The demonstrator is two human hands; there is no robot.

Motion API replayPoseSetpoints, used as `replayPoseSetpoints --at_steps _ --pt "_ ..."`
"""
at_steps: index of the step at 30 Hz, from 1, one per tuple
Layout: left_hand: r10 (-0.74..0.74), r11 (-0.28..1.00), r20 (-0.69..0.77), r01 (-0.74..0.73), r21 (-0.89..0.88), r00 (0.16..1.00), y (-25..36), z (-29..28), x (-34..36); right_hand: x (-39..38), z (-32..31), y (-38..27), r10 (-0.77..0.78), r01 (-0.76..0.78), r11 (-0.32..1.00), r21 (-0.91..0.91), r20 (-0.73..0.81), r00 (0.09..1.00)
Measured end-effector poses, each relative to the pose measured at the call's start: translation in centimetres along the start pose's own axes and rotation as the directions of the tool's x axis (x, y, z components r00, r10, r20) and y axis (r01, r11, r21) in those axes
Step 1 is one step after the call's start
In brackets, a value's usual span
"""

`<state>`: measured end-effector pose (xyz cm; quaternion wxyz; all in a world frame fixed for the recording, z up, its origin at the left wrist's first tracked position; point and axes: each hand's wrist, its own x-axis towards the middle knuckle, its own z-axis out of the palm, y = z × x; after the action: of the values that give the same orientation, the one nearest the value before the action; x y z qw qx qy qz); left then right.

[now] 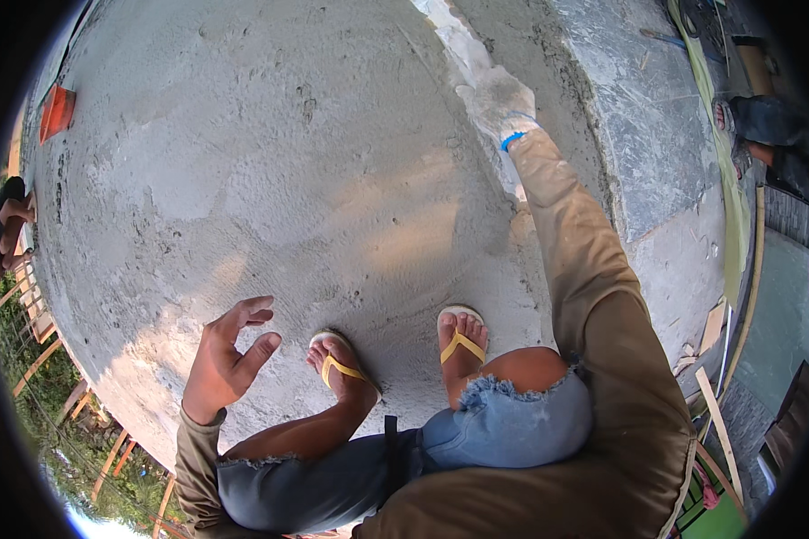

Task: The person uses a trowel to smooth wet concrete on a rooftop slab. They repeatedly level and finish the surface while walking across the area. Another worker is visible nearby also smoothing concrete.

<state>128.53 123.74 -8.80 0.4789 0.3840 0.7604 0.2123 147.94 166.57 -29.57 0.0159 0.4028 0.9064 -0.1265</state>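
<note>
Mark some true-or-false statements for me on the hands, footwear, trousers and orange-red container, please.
1. The bare left hand is empty. True.
2. The right hand, in a whitish glove, is on the long, pale, straight bar. True.
3. The pale flip-flops have red straps. False: their straps are yellow.
4. The orange-red, bucket-like container is at the picture's right. False: it is at the far left.
5. The faded blue denim trousers are frayed at the knees. True.
</note>
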Motion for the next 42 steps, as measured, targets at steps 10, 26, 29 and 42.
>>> replayPoseSetpoints --at_steps 10,26,29,42 --pt "0.088 0.982 0.007 -0.088 0.169 0.996 3.5 0.7 -0.3 -10.5 5.2 -13.4 -0.503 0.480 0.864 0.153 0.299 0.811" --pt "-0.157 0.987 -0.087 0.161 0.031 0.984 0.6 -2.2 -11.4 1.2 -0.7 1.0 0.028 -0.026 0.999 -0.038 0.035 0.999" --pt "-0.073 0.991 -0.091 0.062 -0.116 0.993 -0.2 -1.5 -11.2 9.8 1.2 -5.7 -0.065 0.066 0.998 -0.014 0.023 0.998" --pt "-0.327 0.915 -0.347 0.202 -0.349 0.879 1.6 -3.5 -11.9 4.6 12.6 -42.3 -0.699 0.680 0.716 0.160 0.155 0.699"
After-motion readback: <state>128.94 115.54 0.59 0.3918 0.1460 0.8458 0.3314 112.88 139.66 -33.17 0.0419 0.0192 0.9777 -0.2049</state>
